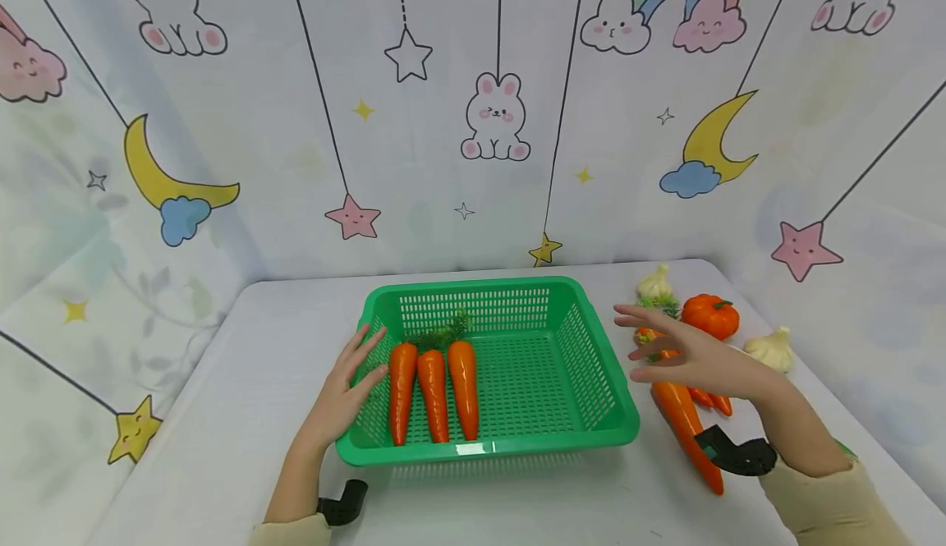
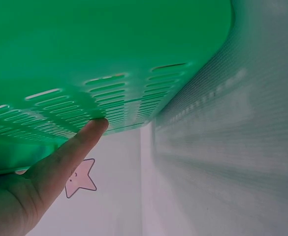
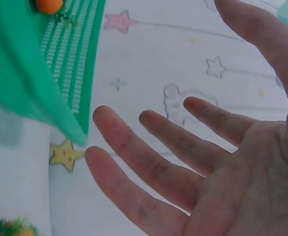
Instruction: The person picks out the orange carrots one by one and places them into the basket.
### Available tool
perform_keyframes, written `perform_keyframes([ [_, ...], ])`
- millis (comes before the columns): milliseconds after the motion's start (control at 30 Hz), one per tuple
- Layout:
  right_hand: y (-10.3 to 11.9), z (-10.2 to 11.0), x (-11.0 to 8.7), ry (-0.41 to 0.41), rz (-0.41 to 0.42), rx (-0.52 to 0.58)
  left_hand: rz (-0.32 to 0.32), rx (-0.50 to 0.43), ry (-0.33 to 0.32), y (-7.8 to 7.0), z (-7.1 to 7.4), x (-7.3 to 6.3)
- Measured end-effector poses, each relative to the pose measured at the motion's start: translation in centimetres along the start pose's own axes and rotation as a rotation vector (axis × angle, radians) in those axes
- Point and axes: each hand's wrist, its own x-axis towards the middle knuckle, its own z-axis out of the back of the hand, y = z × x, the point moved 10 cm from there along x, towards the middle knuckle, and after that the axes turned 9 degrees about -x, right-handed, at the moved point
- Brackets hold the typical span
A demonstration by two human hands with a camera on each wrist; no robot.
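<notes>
A green slotted plastic basket (image 1: 517, 447) stands on the white table. Three orange carrots (image 1: 433, 398) lie side by side in its left part, their green tops toward the back. My left hand (image 1: 336, 402) is at the basket's left rim, fingers extended and spread. In the left wrist view, one straight finger (image 2: 80, 142) reaches up to the slotted wall (image 2: 119, 101). To the right of the basket, my right hand (image 1: 702, 357) hovers with fingers apart and nothing in it. The right wrist view shows its palm (image 3: 252, 182) beside the basket's edge (image 3: 77, 130).
Right of the basket lie a long carrot (image 1: 687, 435), smaller orange-red vegetables (image 1: 713, 401), an orange pumpkin (image 1: 711, 316) and two garlic bulbs, one at the back (image 1: 654, 282) and one nearer (image 1: 770, 350). A cartoon-printed curtain (image 1: 436, 160) surrounds the table (image 1: 244, 373) at back and sides.
</notes>
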Motion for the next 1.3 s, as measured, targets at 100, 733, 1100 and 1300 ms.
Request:
perform_keyframes([
  [100,-1.1,0.7,-1.4,-0.057,-0.005,-0.017,-0.002,-0.017,-0.001,-1.4,0.0,-0.2],
  [733,-8.1,0.4,-5.3,-0.202,-0.161,-0.124,-0.002,0.003,0.001,1.6,0.1,0.5],
  [1100,-11.4,-1.0,-6.2,-0.191,-0.241,-0.101,-0.022,-0.014,0.001,1.2,0.1,0.3],
  [1300,-12.7,-2.3,-6.6,-0.127,-0.333,-0.076,-0.017,-0.008,-0.002,1.2,0.1,0.3],
])
